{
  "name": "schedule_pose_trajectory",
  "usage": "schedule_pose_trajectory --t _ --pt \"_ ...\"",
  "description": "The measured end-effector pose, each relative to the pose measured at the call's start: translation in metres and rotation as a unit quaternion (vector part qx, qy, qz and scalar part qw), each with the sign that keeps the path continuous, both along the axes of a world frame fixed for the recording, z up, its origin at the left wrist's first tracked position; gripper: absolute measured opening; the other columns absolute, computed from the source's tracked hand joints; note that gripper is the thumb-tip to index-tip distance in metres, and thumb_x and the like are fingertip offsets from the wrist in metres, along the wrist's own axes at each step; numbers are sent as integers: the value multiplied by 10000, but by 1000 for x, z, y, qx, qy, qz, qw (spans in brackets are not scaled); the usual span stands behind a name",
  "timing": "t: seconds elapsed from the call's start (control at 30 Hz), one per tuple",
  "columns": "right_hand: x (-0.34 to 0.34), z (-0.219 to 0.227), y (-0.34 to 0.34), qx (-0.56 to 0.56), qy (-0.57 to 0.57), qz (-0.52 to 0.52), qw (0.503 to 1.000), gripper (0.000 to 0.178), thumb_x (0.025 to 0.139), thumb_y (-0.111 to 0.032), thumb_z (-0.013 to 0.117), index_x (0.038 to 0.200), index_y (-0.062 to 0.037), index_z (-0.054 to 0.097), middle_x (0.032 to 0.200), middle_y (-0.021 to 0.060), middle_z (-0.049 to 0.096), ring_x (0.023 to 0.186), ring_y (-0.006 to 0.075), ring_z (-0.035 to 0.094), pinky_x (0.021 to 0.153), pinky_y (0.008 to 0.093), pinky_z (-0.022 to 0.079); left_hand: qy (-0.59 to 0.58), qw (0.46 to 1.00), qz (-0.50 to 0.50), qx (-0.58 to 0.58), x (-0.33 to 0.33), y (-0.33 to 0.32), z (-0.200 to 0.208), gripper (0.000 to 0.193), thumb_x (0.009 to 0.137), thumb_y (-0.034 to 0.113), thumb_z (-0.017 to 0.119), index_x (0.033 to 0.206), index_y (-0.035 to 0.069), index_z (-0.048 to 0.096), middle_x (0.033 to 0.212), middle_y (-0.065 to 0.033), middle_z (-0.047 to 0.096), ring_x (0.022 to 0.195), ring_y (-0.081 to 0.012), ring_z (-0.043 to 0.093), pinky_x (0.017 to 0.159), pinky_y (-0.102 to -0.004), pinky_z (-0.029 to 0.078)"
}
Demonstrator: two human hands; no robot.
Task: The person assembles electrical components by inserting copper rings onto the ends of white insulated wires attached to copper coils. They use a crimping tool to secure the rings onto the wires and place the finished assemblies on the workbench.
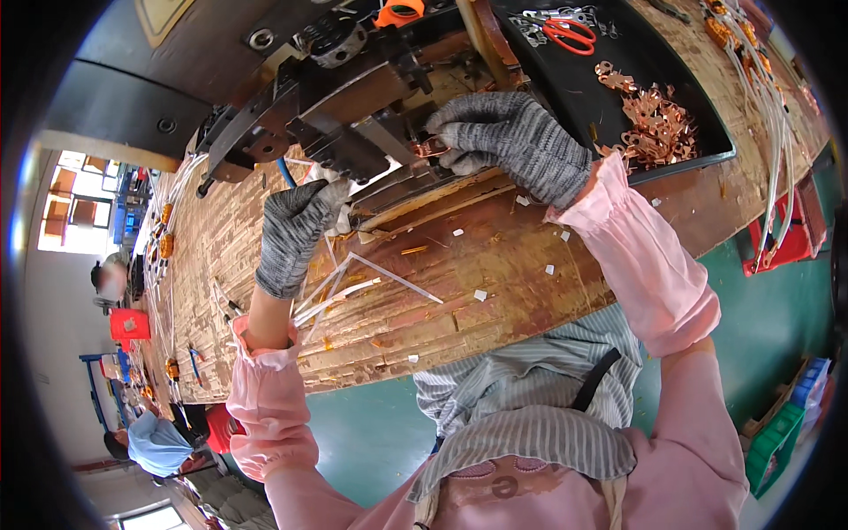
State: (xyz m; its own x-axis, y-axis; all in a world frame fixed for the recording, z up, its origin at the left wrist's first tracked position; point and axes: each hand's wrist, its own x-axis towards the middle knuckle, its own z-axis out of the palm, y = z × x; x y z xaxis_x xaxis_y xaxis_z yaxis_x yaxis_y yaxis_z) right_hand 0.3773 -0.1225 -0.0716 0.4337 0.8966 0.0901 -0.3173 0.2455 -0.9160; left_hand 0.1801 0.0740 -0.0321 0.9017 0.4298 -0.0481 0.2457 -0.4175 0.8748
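Right hand pinches copper piece, near right side of press | left hand bunched farther left, hold unclear | advisable: keep piece square, fingertips clear.

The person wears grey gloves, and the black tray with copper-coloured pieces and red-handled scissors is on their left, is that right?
Not quite: the head view shows the black tray on the right, past the right hand. It does hold copper-coloured pieces and red-handled scissors, and the gloves are grey.
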Motion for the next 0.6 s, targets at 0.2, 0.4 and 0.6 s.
schedule_pose_trajectory --t 0.2,0.4,0.6 --pt "5 -3 6 -2 -1 -4 1000 193 817 -66 599 986 28 600 871 121 638 751 175 644 680 248 557 5 999 42 -19 5 -6 3 262 829 222 606 937 -12 653 736 -24 634 653 -61 545 614 -200 430" --pt "11 -1 5 -19 -69 6 997 174 823 -83 601 960 23 605 827 110 644 711 161 644 635 240 555 0 999 37 -30 5 -1 1 236 816 204 626 910 -10 660 695 -3 607 617 -46 503 569 -199 397" --pt "12 0 5 -38 -118 -50 991 177 824 -93 603 959 21 601 802 99 639 680 143 634 606 238 550 -23 998 38 -47 5 0 -1 202 799 189 658 872 1 661 724 -10 614 635 -52 550 570 -166 420"
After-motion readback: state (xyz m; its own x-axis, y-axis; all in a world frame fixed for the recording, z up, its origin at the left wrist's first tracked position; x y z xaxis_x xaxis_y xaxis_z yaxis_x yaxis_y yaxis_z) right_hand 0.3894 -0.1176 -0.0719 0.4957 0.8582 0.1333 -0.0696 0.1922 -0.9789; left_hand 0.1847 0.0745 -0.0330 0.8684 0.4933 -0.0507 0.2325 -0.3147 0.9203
